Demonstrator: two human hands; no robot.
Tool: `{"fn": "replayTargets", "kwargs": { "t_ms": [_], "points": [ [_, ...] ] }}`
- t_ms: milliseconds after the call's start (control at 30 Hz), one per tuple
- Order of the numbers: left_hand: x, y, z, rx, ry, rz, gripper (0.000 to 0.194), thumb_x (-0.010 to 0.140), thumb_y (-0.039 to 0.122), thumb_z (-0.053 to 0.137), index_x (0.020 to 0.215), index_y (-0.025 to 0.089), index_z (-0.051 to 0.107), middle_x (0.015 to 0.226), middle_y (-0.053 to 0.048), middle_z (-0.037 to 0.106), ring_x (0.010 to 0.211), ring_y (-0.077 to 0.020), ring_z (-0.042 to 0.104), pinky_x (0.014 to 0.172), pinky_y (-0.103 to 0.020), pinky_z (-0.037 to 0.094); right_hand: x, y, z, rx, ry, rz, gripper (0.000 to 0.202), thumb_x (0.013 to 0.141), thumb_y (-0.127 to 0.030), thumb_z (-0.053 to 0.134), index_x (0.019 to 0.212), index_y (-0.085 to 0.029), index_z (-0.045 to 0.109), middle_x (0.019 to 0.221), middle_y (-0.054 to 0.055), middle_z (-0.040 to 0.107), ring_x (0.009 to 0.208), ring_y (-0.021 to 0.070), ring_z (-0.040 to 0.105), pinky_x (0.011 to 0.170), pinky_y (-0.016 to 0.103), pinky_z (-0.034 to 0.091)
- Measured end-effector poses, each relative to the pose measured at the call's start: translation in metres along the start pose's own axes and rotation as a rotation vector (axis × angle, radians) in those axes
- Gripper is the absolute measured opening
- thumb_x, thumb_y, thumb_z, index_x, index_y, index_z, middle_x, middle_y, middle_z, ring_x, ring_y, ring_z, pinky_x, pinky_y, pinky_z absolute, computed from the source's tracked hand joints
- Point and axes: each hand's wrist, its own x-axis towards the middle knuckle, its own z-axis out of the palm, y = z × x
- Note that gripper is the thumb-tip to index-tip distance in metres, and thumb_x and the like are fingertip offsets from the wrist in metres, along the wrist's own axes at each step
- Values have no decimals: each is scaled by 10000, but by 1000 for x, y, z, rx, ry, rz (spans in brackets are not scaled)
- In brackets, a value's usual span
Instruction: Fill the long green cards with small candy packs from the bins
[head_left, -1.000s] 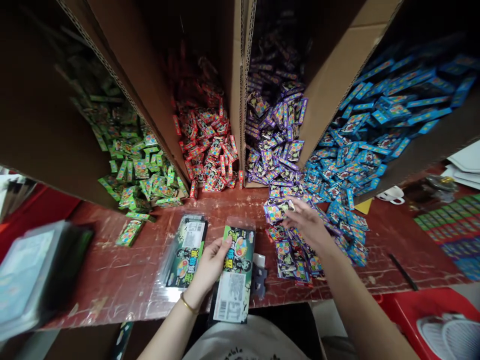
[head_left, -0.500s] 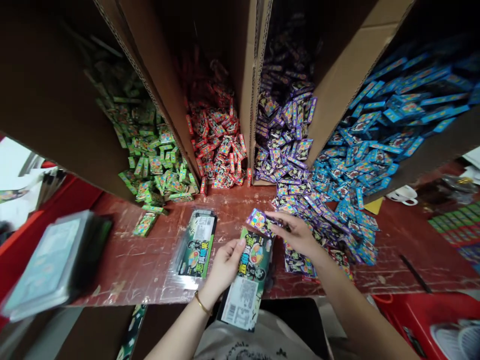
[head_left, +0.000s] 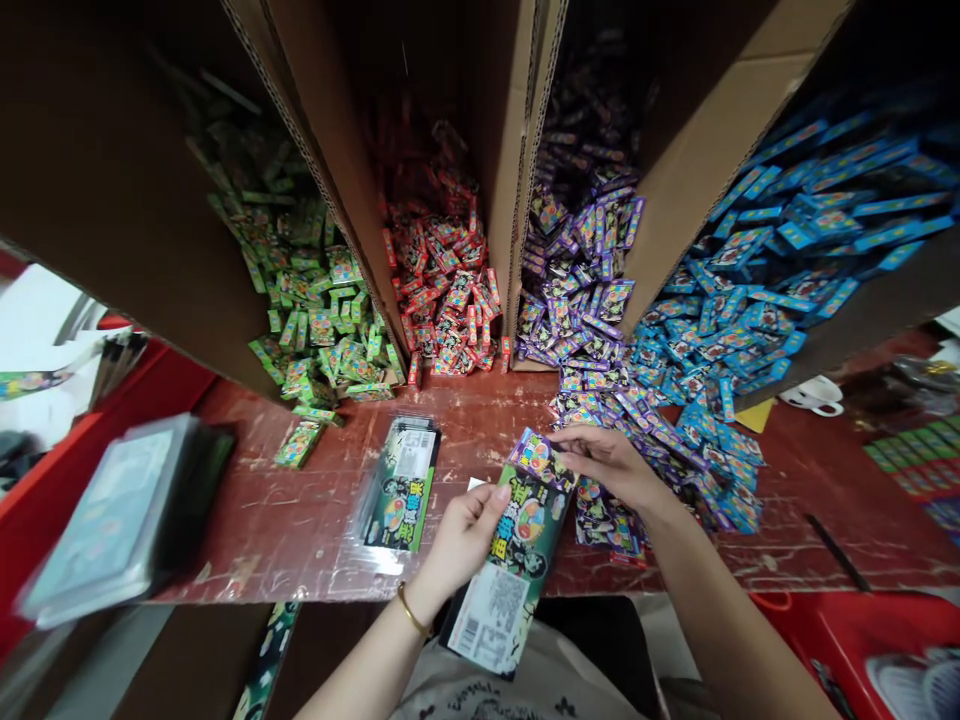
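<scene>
My left hand (head_left: 466,530) is closed on a long, flat green-and-black printed package (head_left: 491,615), its thumb lying on the printed face. The package slants, its barcode end toward my body. At its far end, my right hand (head_left: 611,468) pinches a small purple candy box (head_left: 532,452) that overlaps the edge; whether it is inside the package I cannot tell. A pile of similar purple boxes (head_left: 600,515) lies beside my right wrist. Left of my left hand, a clear plastic tray stack with a green-and-black printed card (head_left: 405,490) rests on the table.
Cardboard cartons at the back spill green boxes (head_left: 322,330), red boxes (head_left: 450,330), purple boxes (head_left: 577,310) and blue boxes (head_left: 735,310) onto the red table (head_left: 262,540). Stacked clear packages (head_left: 112,510) stand at the left edge. A red crate (head_left: 847,630) sits lower right.
The purple box has come down against the package's far end, my right hand still on it. My left hand has shifted the package slightly right. The whole view has moved a little.
</scene>
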Motion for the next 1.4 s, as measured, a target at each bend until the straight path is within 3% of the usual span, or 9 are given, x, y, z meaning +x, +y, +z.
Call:
{"fn": "replayTargets", "kwargs": {
  "t_ms": [100, 200, 367, 533, 800, 1067, 1200, 1300, 1400],
  "points": [
    [-1, 3, 3, 60, -78, 7, 384, 849, 483, 495, 814, 132, 645, 721, -36, 653, 676, -163, 564, 629, -246, 442, -4, -16, -11, 22, -196, 20, 418, 816, -303, 611, 1214, -226, 512, 644, -55, 399, 557, 100, 381, 514, 231, 298],
    [-1, 8, 9, 93, -162, 22, 356, 853, 461, 499, 779, 135, 623, 703, -21, 622, 652, -144, 530, 607, -229, 423, -1, -33, -18, -12, -417, 69, 391, 805, -276, 629, 1160, -211, 478, 593, -84, 363, 504, 80, 330, 461, 212, 231],
    [1, 13, 20, 129, -204, 65, 349, 861, 450, 487, 754, 138, 600, 678, 1, 570, 632, -124, 483, 604, -213, 403, 6, -41, -18, -133, -444, 88, 231, 811, -348, 627, 971, -194, 562, 570, -81, 377, 485, 73, 318, 443, 205, 226],
    [-2, 14, 25, 129, -233, 62, 365, 869, 450, 470, 769, 131, 615, 674, 0, 576, 622, -121, 478, 604, -211, 399, 2, -31, -21, -74, -480, 84, 241, 816, -387, 611, 931, -176, 627, 775, -2, 587, 640, 106, 508, 559, 215, 379],
    [-1, 11, 30, 152, -255, 67, 371, 866, 453, 479, 797, 125, 638, 728, -14, 617, 661, -129, 513, 624, -216, 404, -6, -18, -17, -18, -394, 56, 226, 804, -379, 632, 827, -154, 631, 778, 27, 635, 713, 140, 584, 638, 241, 443],
    [7, 9, 9, 2, 3, 9, 413, 804, 514, 545, 855, 125, 676, 720, -41, 682, 686, -184, 595, 651, -264, 464, 9, -4, 16, 0, -82, 39, 444, 735, -359, 704, 1122, -230, 530, 996, 41, 624, 910, 197, 596, 798, 336, 481],
    [8, 2, -6, -87, 137, -11, 430, 799, 521, 550, 883, 119, 674, 756, -59, 707, 692, -200, 627, 700, -301, 488, 21, 13, 37, 94, 19, 36, 327, 737, -390, 689, 1007, -219, 619, 1055, 65, 637, 998, 225, 591, 884, 393, 458],
    [7, 0, -13, -64, 135, -9, 402, 806, 502, 554, 877, 124, 674, 778, -53, 712, 690, -192, 629, 698, -291, 485, 31, 16, 46, 187, 36, 42, 333, 701, -370, 730, 947, -206, 577, 896, 36, 641, 845, 183, 618, 771, 330, 489],
    [6, -1, -15, -26, 71, -19, 391, 819, 492, 541, 888, 130, 672, 761, -47, 707, 679, -187, 623, 658, -272, 476, 41, 10, 43, 166, -105, 10, 367, 755, -361, 687, 1050, -214, 525, 936, 29, 602, 850, 154, 587, 756, 287, 466]
  ]
}}
